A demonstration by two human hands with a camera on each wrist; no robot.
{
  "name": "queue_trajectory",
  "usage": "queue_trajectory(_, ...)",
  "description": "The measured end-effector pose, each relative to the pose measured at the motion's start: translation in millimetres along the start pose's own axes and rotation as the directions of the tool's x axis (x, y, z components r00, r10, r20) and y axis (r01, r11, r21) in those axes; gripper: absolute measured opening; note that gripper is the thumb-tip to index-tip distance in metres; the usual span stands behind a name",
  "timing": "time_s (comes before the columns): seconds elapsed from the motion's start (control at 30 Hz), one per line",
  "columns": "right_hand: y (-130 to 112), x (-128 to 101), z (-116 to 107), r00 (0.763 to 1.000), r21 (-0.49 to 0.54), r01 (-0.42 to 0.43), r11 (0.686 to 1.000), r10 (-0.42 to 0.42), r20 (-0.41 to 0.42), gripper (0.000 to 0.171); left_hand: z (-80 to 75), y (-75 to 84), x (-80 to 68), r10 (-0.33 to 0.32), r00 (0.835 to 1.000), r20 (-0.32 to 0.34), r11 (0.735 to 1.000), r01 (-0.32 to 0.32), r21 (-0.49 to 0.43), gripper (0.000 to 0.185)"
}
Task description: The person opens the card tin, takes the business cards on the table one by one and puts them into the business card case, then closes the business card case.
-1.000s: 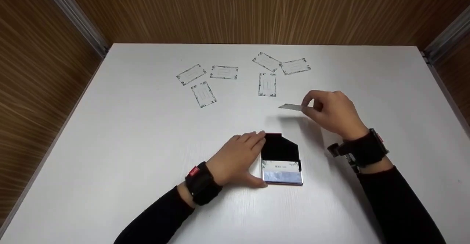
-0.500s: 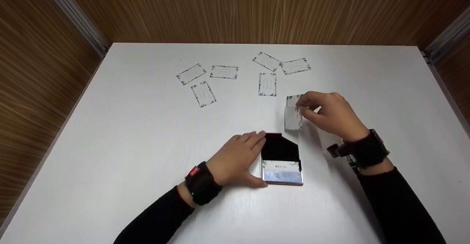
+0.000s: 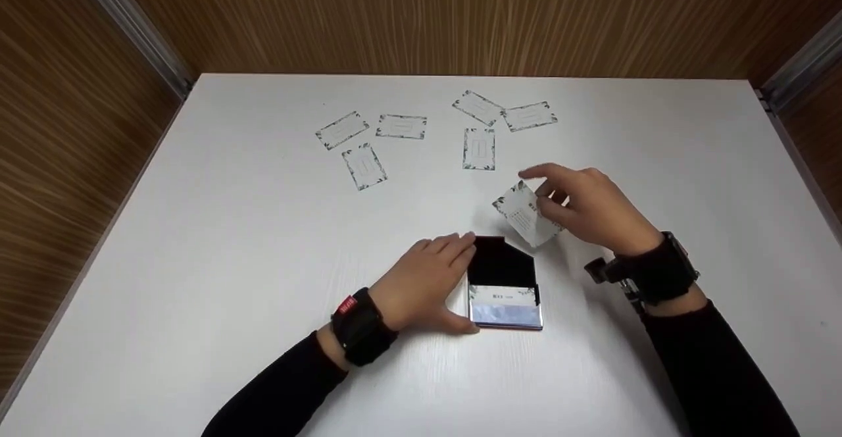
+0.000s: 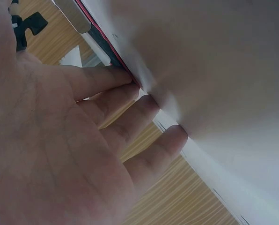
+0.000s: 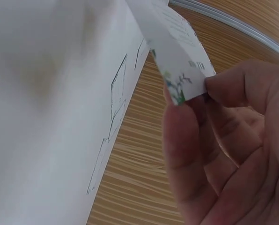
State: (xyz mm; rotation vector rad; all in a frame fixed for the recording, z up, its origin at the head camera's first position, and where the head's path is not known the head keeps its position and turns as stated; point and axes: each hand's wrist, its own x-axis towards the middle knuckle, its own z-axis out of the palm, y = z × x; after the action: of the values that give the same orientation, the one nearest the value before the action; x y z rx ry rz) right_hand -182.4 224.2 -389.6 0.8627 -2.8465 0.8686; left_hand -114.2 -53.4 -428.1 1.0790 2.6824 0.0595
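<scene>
A card case [image 3: 501, 259] with its black flap raised lies on the table, a floral-edged card [image 3: 504, 295] in its pocket. My left hand [image 3: 424, 285] rests along the case's left side, fingers straight near the top edge and thumb by the bottom corner. In the left wrist view its fingertips meet the case's red edge [image 4: 112, 49]. Above the table, my right hand [image 3: 585, 206] pinches a loose business card [image 3: 523, 216] with printed text and leaf corners, tilted. The right wrist view shows the thumb against that card [image 5: 177, 51], its index finger lifted off.
Three cards lie at the back left, among them a tilted card [image 3: 364, 166]. Three more are grouped at the back centre, including an upright card [image 3: 479, 149]; two of these touch. A wood-grain wall [image 3: 460, 22] rises behind the white table [image 3: 230, 226].
The card in my right hand has swung from edge-on and level, through hanging upright, to a diagonal tilt with its printed face showing. My left hand and the case have stayed put.
</scene>
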Motion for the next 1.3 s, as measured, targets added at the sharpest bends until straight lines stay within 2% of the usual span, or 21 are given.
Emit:
queue_trajectory(0.1,-3.8,0.7,0.8,1.0,0.0,0.005,1.0,-0.005,0.02,0.025,-1.0,-0.3,-0.5,-0.004,1.0,0.005,1.0,0.004,-0.006,0.117)
queue_trajectory(0.2,-6.9,1.2,2.7,0.998,0.015,0.051,0.999,-0.052,0.039,0.019,-1.5,-0.3,-0.8,-0.002,1.0,0.004,1.0,0.002,-0.007,0.118)
queue_trajectory(0.4,-15.6,0.9,5.6,0.98,0.072,0.162,0.984,-0.169,0.106,0.022,-1.4,-0.9,-0.2,0.003,1.0,-0.016,1.0,-0.003,-0.009,0.119)
queue_trajectory(0.57,-22.0,-0.2,9.1,0.958,0.111,0.201,0.973,-0.219,0.186,0.022,-0.6,-1.3,0.3,0.003,1.0,-0.018,1.0,-0.004,-0.016,0.12)
queue_trajectory(0.87,-27.7,0.5,18.4,0.931,0.087,0.231,0.969,-0.247,0.27,0.022,-0.5,-1.3,-0.2,0.008,0.999,-0.038,1.0,-0.009,-0.016,0.121)
queue_trajectory(1.3,-36.2,-1.3,35.0,0.896,0.076,0.211,0.975,-0.223,0.383,0.022,-0.5,-1.2,-0.1,0.009,1.0,-0.02,1.0,-0.009,-0.008,0.119)
